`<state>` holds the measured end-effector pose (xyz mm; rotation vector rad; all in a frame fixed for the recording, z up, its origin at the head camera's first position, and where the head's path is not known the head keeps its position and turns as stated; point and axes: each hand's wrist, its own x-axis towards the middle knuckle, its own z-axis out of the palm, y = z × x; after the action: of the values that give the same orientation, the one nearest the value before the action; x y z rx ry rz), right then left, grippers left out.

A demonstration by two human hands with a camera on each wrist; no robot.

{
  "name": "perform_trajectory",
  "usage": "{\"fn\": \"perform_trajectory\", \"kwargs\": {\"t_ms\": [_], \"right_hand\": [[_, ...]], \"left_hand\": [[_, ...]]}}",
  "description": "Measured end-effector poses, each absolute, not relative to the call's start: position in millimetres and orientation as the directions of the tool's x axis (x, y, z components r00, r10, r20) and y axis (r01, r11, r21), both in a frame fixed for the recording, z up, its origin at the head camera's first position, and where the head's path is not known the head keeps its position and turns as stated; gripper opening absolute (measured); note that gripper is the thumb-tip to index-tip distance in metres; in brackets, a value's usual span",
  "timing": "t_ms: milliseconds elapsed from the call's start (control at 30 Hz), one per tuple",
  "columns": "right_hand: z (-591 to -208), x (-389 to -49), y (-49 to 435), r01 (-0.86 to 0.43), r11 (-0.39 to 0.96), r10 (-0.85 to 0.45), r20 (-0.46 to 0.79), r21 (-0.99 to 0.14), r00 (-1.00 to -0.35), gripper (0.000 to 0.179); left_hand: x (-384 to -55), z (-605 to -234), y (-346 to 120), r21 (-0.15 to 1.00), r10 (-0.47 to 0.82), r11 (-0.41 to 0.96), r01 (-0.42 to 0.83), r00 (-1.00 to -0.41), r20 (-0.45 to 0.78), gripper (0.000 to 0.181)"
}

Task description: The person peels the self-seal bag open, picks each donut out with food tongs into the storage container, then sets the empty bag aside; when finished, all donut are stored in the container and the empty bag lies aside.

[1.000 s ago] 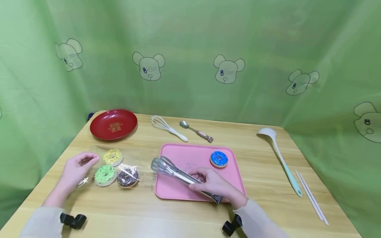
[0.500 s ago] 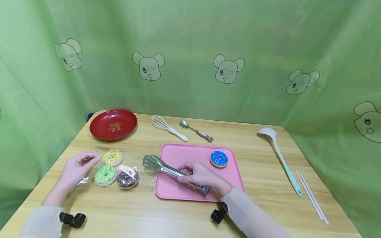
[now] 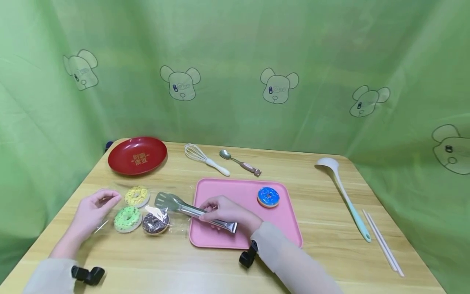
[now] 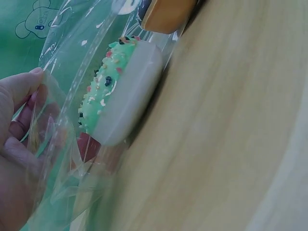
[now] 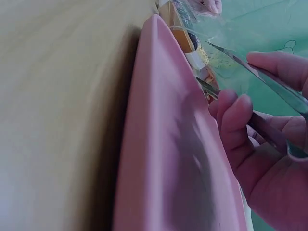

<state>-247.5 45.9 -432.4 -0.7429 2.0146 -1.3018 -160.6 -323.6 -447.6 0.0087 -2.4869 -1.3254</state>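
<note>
My left hand [image 3: 92, 212] pinches the edge of a clear plastic bag [image 4: 72, 101] between thumb and fingers. Inside the bag are a yellow donut [image 3: 137, 197], a green donut [image 3: 127, 219] and a chocolate donut [image 3: 156, 223]; the green one [image 4: 120, 91] looks close in the left wrist view. Metal tongs [image 3: 189, 210] are gripped by my right hand [image 3: 229, 214] above the left part of the pink tray [image 3: 227, 190]. Their slotted head reaches over the bag by the chocolate donut, and the two arms stand apart in the right wrist view. A blue donut [image 3: 268, 197] lies on the tray.
A red plate [image 3: 154, 153] sits at the back left. Behind the tray lie a white whisk [image 3: 207, 160] and a spoon [image 3: 240, 163]. On the right are a ladle [image 3: 345, 196] and white chopsticks [image 3: 383, 243]. Green curtains surround the wooden table [image 3: 147, 265].
My right hand has carried the tongs leftward, from over the tray to where their head hangs above the bag. The left hand has stayed at the bag's edge.
</note>
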Motion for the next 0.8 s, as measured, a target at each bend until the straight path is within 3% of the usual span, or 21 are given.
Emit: {"fn": "perform_trajectory", "kwargs": {"t_ms": [267, 567, 800], "right_hand": [[-431.1, -253.0, 36.3, -0.063, 0.348, -0.749, -0.237, -0.935, -0.618, 0.031], [-424.8, -255.5, 44.5, -0.036, 0.350, -0.794, -0.276, -0.936, -0.541, 0.034], [-422.1, -257.1, 52.8, -0.013, 0.375, -0.786, -0.310, -0.927, -0.535, 0.031]], "left_hand": [[-161.3, -449.5, -323.2, 0.815, -0.163, 0.559, 0.152, -0.944, 0.288, 0.034], [-160.1, -450.0, -323.9, 0.812, -0.166, 0.560, 0.167, -0.937, 0.307, 0.028], [-161.7, -452.7, -321.0, 0.818, -0.164, 0.551, 0.166, -0.939, 0.301, 0.029]]}}
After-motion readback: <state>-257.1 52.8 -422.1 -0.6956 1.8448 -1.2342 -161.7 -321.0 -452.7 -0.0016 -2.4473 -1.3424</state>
